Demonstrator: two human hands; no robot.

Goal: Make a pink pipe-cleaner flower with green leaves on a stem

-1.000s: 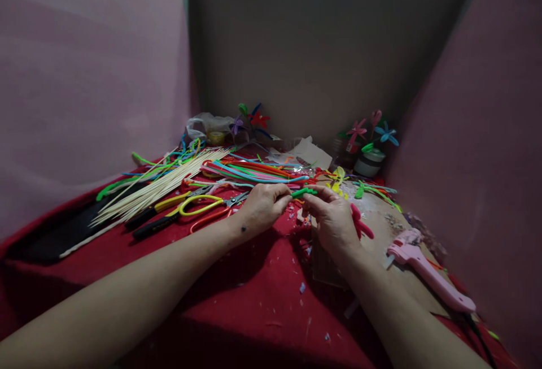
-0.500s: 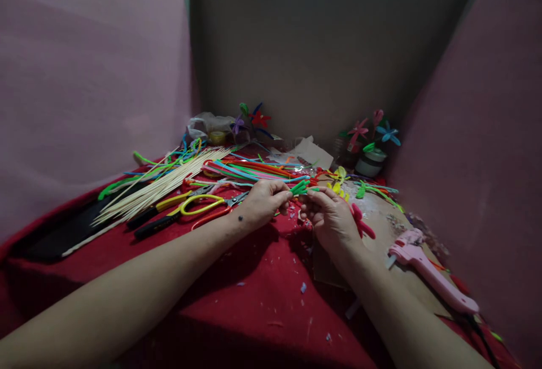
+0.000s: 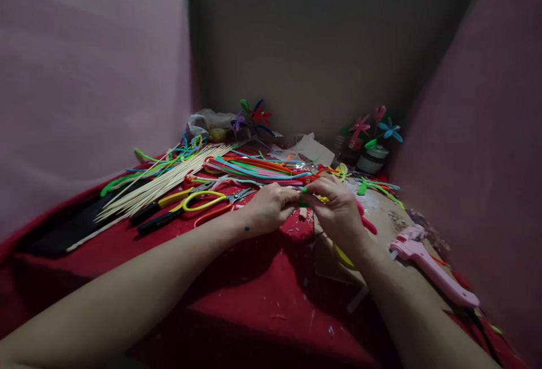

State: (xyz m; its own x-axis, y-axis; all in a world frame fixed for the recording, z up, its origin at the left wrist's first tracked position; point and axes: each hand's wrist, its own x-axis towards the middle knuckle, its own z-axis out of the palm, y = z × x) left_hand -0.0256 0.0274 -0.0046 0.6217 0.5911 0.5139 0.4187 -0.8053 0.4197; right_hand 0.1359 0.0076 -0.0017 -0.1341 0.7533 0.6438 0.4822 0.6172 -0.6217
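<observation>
Working over a red cloth (image 3: 237, 301) flecked with scraps, I have pink walls at nine and three o'clock and a grey panel at twelve. The green pipe cleaner (image 3: 304, 191) is a short fuzzy stub, mostly hidden. My left hand (image 3: 271, 209) pinches it from nine o'clock and my right hand (image 3: 339, 213) from three, fingertips meeting. A pink glue gun (image 3: 432, 267) lies at four.

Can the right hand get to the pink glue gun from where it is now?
Probably yes: the pink glue gun lies uncovered near the right hand, though it pinches a green pipe cleaner.
</observation>
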